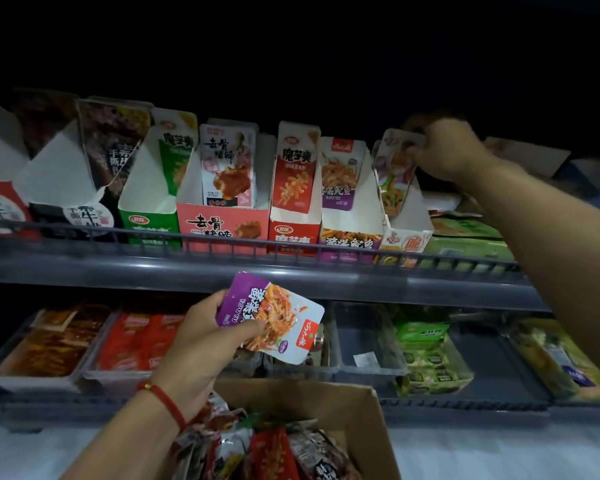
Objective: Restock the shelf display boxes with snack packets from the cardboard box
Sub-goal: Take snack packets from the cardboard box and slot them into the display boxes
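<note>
My left hand [207, 336] holds a purple and white snack packet [274, 317] in front of the shelf rail, above the open cardboard box [357, 407], which is full of mixed snack packets. My right hand [445, 152] reaches up to the upper shelf and pinches the top of a pale packet [394, 168] standing in the rightmost display box [413, 216]. To its left stands the purple display box [352, 233], which shows the same noodle picture as the purple packet.
More display boxes fill the upper shelf: red [291, 230], pink [222, 220], green [146, 216] and black ones. A grey wire rail [222, 244] runs along the shelf front. Below it, clear bins [368, 355] hold red, brown and green packets.
</note>
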The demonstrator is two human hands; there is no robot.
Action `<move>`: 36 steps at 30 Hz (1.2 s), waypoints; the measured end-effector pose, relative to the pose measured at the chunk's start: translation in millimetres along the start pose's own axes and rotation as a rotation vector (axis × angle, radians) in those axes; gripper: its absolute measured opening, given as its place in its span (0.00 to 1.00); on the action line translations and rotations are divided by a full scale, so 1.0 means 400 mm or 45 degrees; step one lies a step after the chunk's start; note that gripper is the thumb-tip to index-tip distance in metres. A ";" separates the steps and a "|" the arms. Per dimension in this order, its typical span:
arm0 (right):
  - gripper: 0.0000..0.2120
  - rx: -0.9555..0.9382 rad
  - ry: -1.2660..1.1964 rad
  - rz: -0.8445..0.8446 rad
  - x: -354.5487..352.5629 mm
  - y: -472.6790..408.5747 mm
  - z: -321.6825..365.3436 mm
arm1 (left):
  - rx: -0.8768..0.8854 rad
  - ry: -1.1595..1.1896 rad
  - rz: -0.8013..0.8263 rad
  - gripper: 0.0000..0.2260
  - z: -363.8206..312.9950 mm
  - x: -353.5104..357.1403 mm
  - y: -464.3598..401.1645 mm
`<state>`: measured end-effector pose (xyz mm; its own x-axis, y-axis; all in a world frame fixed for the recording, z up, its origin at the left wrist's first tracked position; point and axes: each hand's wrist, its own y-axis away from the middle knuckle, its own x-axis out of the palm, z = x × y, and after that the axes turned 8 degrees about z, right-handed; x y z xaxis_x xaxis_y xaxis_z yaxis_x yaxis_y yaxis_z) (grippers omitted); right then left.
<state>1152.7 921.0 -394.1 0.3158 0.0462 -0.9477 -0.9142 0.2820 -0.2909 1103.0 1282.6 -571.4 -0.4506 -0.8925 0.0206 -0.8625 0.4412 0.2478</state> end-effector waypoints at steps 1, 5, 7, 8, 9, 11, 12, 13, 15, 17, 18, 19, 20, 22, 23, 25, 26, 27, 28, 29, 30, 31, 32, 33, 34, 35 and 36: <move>0.17 0.004 -0.001 0.029 0.018 -0.007 -0.001 | -0.007 -0.002 0.005 0.15 0.003 0.001 0.001; 0.17 -0.010 0.031 0.041 0.075 -0.032 -0.022 | -0.027 -0.009 0.009 0.14 0.012 0.002 0.007; 0.17 -0.020 0.035 -0.004 0.086 -0.042 -0.035 | -0.029 -0.014 0.017 0.13 0.012 0.003 0.010; 0.17 -0.034 0.048 -0.037 0.088 -0.044 -0.040 | -0.031 -0.015 0.021 0.13 0.013 0.003 0.012; 0.17 -0.045 0.066 -0.078 0.088 -0.046 -0.043 | -0.035 -0.016 0.023 0.13 0.013 0.004 0.013; 0.18 -0.071 0.104 -0.163 0.088 -0.046 -0.050 | -0.037 -0.018 0.026 0.13 0.014 0.006 0.013; 0.18 -0.077 0.114 -0.187 0.087 -0.046 -0.053 | -0.036 -0.018 0.025 0.13 0.014 0.007 0.013; 0.18 -0.073 0.121 -0.200 0.085 -0.044 -0.054 | -0.032 -0.015 0.022 0.13 0.012 0.008 0.013; 0.16 -0.066 0.121 -0.262 0.077 -0.030 -0.043 | -0.017 0.005 0.017 0.13 0.008 0.008 0.014; 0.14 -0.128 0.091 -0.383 0.064 0.007 -0.008 | 0.009 0.041 0.024 0.13 -0.003 0.004 0.019; 0.13 -0.212 0.057 -0.435 0.055 0.037 0.023 | 0.030 0.070 0.032 0.13 -0.009 0.001 0.022; 0.12 -0.326 0.012 -0.451 0.048 0.074 0.059 | 0.055 0.105 0.043 0.14 -0.015 -0.003 0.025; 0.11 -0.450 -0.037 -0.417 0.043 0.117 0.097 | 0.081 0.134 0.053 0.14 -0.021 -0.007 0.029; 0.10 -0.621 -0.128 -0.189 0.040 0.216 0.177 | 0.136 0.167 0.091 0.14 -0.031 -0.014 0.039; 0.10 -0.684 -0.174 -0.045 0.045 0.261 0.210 | 0.165 0.160 0.113 0.15 -0.036 -0.016 0.045; 0.15 -0.771 -0.250 0.253 0.067 0.333 0.266 | 0.222 0.109 0.155 0.16 -0.043 -0.016 0.057; 0.20 -0.770 -0.292 0.425 0.078 0.358 0.291 | 0.249 0.086 0.170 0.17 -0.044 -0.015 0.064; 0.25 -0.740 -0.338 0.596 0.088 0.380 0.312 | 0.273 0.083 0.175 0.18 -0.045 -0.016 0.073; 0.29 -0.696 -0.371 0.739 0.097 0.396 0.327 | 0.292 0.104 0.163 0.19 -0.045 -0.014 0.080; 0.33 -0.652 -0.372 0.828 0.103 0.409 0.338 | 0.309 0.147 0.135 0.19 -0.046 -0.013 0.086; 0.35 -0.597 -0.358 0.851 0.106 0.422 0.343 | 0.313 0.208 0.097 0.19 -0.047 -0.013 0.091; 0.35 -0.513 -0.375 0.833 0.109 0.432 0.344 | 0.308 0.277 0.063 0.19 -0.047 -0.014 0.095; 0.33 -0.382 -0.494 0.799 0.112 0.442 0.344 | 0.298 0.346 0.042 0.18 -0.047 -0.015 0.099; 0.30 -0.203 -0.730 0.770 0.112 0.451 0.344 | 0.294 0.406 0.035 0.18 -0.048 -0.017 0.101; 0.26 -0.021 -1.025 0.747 0.114 0.461 0.342 | 0.292 0.448 0.038 0.19 -0.048 -0.018 0.104; 0.21 0.132 -1.274 0.738 0.116 0.469 0.341 | 0.290 0.475 0.049 0.21 -0.049 -0.017 0.106; 0.17 0.215 -1.447 0.723 0.112 0.476 0.340 | 0.289 0.497 0.070 0.22 -0.051 -0.013 0.109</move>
<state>1027.5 1107.1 -474.1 0.0080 0.9645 -0.2641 -0.9743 0.0670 0.2149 1072.6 1304.7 -540.9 -0.4142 -0.8164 0.4024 -0.8880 0.4595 0.0183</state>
